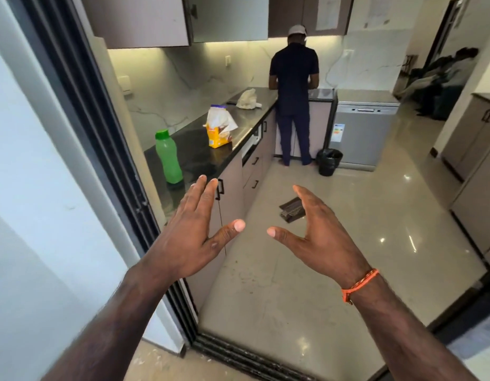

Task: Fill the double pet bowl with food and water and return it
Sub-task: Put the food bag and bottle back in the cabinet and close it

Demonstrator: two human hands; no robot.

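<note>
While both hands hang empty in the doorway:
fingers: left hand (pixel 194 235) and right hand (pixel 320 237) spread wide, holding nothing
bowl: dark thing on floor (pixel 291 209), probably the pet bowl, ahead, just past right fingertips
supplies: green bottle (pixel 169 158), food bag (pixel 219 126) on counter (pixel 238 127), left-forward

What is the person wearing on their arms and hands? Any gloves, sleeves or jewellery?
No gloves and no sleeves in view: both forearms are bare. The left hand wears nothing. The right hand has an orange braided cord bracelet tied round its wrist. No rings or watch show.
</note>
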